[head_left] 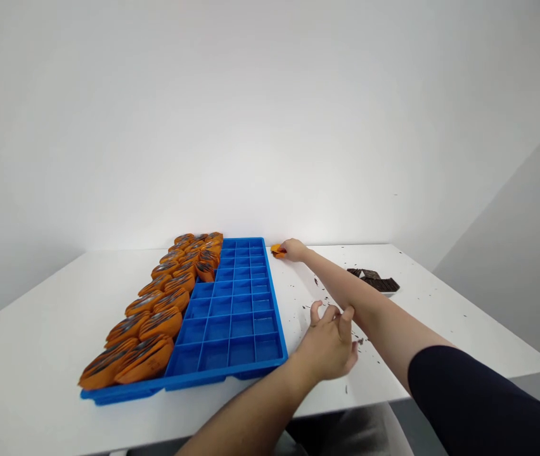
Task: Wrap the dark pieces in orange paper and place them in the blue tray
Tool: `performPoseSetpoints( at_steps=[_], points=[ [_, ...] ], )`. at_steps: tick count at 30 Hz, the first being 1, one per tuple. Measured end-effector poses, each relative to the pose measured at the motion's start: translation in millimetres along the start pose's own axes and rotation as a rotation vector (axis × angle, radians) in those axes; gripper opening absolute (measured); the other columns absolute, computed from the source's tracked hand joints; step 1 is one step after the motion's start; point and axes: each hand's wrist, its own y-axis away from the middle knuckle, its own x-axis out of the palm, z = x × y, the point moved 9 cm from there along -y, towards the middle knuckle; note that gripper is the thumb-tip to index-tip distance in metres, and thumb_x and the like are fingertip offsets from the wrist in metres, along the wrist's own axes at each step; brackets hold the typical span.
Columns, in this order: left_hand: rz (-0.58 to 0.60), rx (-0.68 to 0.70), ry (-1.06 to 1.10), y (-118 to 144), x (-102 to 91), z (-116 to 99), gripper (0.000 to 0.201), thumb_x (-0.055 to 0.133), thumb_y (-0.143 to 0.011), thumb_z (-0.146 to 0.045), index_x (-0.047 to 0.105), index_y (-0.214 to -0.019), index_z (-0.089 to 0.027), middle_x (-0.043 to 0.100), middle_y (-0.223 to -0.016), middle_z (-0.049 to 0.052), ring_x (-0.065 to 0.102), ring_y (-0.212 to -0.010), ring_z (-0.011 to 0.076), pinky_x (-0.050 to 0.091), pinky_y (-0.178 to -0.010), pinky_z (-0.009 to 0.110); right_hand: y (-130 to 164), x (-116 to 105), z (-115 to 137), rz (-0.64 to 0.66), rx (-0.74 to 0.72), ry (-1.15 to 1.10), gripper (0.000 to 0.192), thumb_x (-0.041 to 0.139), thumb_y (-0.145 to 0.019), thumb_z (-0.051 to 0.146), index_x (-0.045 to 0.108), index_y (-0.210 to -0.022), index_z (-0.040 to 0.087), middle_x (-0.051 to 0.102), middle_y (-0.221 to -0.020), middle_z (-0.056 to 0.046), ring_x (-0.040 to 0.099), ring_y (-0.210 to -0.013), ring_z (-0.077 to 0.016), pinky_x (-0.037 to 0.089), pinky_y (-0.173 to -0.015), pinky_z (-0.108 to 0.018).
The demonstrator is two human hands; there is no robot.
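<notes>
At the far side of the table, beside the tray's back right corner, my right hand (293,249) has its fingers closed on a small orange pouch (277,251) with a dark layer in it. My left hand (329,342) hovers over the near part of the table, right of the tray, its fingers bent and apart around nothing. The blue compartment tray (282,335) carries rows of orange pouches (160,323) with dark tops along its left side. Its columns on the right show bare blue compartments.
On the right, beyond my right forearm, a low white container (388,292) holds a stack of dark flat squares (379,283). Dark crumbs (361,342) lie scattered over the white table (460,335). A white wall (270,126) rises behind the table.
</notes>
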Motion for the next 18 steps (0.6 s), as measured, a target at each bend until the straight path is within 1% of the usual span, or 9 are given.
performPoseSetpoints(
  at_steps=[4, 6, 8, 10, 11, 12, 15, 16, 18],
  points=[
    [-0.015, -0.036, 0.01, -0.7, -2.0, 1.9, 0.072, 0.052, -0.099, -0.033, 0.019, -0.157, -0.006, 0.071, -0.125, 0.019, 0.057, -0.119, 0.035, 0.03, -0.114, 0.067, -2.6, -4.1, -7.9, 0.021, 0.007, -0.036, 0.045, 0.079, -0.086, 0.056, 0.079, -0.122, 0.029, 0.078, -0.119, -0.005, 0.073, -0.1, -0.0246, 0.052, -0.08, -0.027],
    [-0.021, -0.047, 0.016, -1.0, -1.9, 2.3, 0.073, 0.052, -0.099, -0.033, 0.018, -0.158, -0.006, 0.071, -0.126, 0.02, 0.057, -0.119, 0.0347, 0.03, -0.114, 0.067, -2.7, -6.4, -9.8, 0.018, 0.002, -0.042, 0.054, 0.085, -0.08, 0.055, 0.076, -0.127, 0.028, 0.073, -0.131, -0.007, 0.073, -0.103, -0.0251, 0.053, -0.084, -0.027],
    [-0.022, -0.051, 0.013, -1.3, -1.1, 2.4, 0.073, 0.052, -0.099, -0.032, 0.019, -0.158, -0.006, 0.069, -0.132, 0.021, 0.057, -0.12, 0.0349, 0.03, -0.114, 0.067, -2.8, -8.8, -10.2, 0.004, -0.011, -0.043, 0.069, 0.087, -0.078, 0.053, 0.069, -0.139, 0.028, 0.064, -0.146, -0.009, 0.071, -0.11, -0.0253, 0.054, -0.089, -0.028],
    [-0.018, -0.061, 0.009, -1.5, -0.1, 3.2, 0.072, 0.051, -0.099, -0.032, 0.02, -0.159, -0.005, 0.068, -0.134, 0.022, 0.057, -0.122, 0.0349, 0.029, -0.115, 0.067, -3.4, -9.8, -9.7, -0.002, -0.027, -0.036, 0.076, 0.087, -0.079, 0.053, 0.062, -0.147, 0.03, 0.061, -0.149, -0.01, 0.069, -0.115, -0.0252, 0.053, -0.092, -0.028],
    [-0.016, -0.068, 0.011, -1.6, 0.5, 3.8, 0.072, 0.051, -0.099, -0.032, 0.02, -0.158, -0.005, 0.068, -0.133, 0.022, 0.057, -0.122, 0.0348, 0.029, -0.115, 0.067, -4.0, -9.2, -9.2, 0.005, -0.032, -0.026, 0.074, 0.086, -0.08, 0.052, 0.062, -0.146, 0.029, 0.064, -0.145, -0.01, 0.069, -0.114, -0.0255, 0.052, -0.092, -0.028],
    [-0.013, -0.075, 0.014, -1.7, 1.0, 4.5, 0.071, 0.05, -0.1, -0.032, 0.021, -0.158, -0.005, 0.069, -0.132, 0.021, 0.057, -0.121, 0.0348, 0.028, -0.115, 0.067, -4.6, -8.2, -8.6, 0.016, -0.036, -0.013, 0.067, 0.085, -0.081, 0.051, 0.066, -0.141, 0.028, 0.069, -0.138, -0.009, 0.07, -0.113, -0.0261, 0.052, -0.091, -0.029],
    [-0.007, -0.084, 0.03, -2.4, 2.3, 5.3, 0.07, 0.051, -0.1, -0.033, 0.023, -0.157, -0.005, 0.071, -0.129, 0.021, 0.058, -0.122, 0.0349, 0.027, -0.116, 0.068, -6.0, -5.0, -4.8, 0.052, -0.047, 0.038, 0.039, 0.078, -0.087, 0.05, 0.077, -0.116, 0.024, 0.078, -0.112, -0.009, 0.072, -0.104, -0.0274, 0.049, -0.083, -0.03],
    [-0.006, -0.085, 0.036, -2.8, 2.5, 5.3, 0.07, 0.051, -0.099, -0.033, 0.024, -0.157, -0.005, 0.071, -0.129, 0.021, 0.057, -0.122, 0.0351, 0.027, -0.116, 0.068, -6.1, -4.8, -3.0, 0.057, -0.052, 0.052, 0.034, 0.074, -0.09, 0.05, 0.078, -0.111, 0.023, 0.079, -0.108, -0.009, 0.072, -0.102, -0.0273, 0.048, -0.082, -0.03],
    [-0.003, -0.091, 0.048, -3.6, 2.9, 5.6, 0.071, 0.053, -0.098, -0.033, 0.024, -0.156, -0.004, 0.072, -0.127, 0.022, 0.057, -0.121, 0.0356, 0.028, -0.115, 0.069, -6.2, -6.1, 0.3, 0.057, -0.058, 0.073, 0.032, 0.066, -0.096, 0.051, 0.078, -0.106, 0.023, 0.079, -0.103, -0.01, 0.072, -0.098, -0.0265, 0.047, -0.079, -0.03]
  ],
)
